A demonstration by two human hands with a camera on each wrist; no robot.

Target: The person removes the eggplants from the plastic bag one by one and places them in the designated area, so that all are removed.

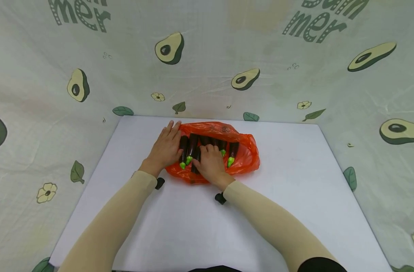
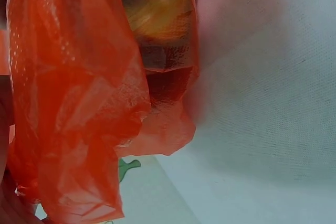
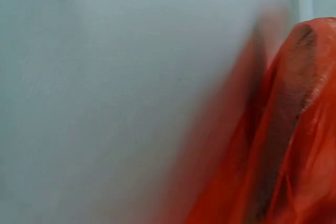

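A red plastic bag (image 1: 250, 155) lies opened out on the table in the head view, with several dark eggplants (image 1: 192, 143) with green stem ends inside. My right hand (image 1: 210, 162) reaches into the bag and grips one eggplant (image 1: 196, 154) near the middle, thumb on its left side. Along the bag's left edge rests my left hand (image 1: 166, 145), fingers stretched forward, beside the leftmost eggplant (image 1: 183, 145). In the left wrist view the crumpled bag (image 2: 79, 103) fills the left side. The right wrist view has the bag (image 3: 310, 129) at its right edge, with dark shapes through the plastic.
The white table (image 1: 288, 181) spreads around the bag on all sides. Behind and beside it hangs a pale cloth (image 1: 207, 49) printed with avocados, leaves and flowers. Small black wrist pieces (image 1: 220, 198) sit below the cuffs, close over the table.
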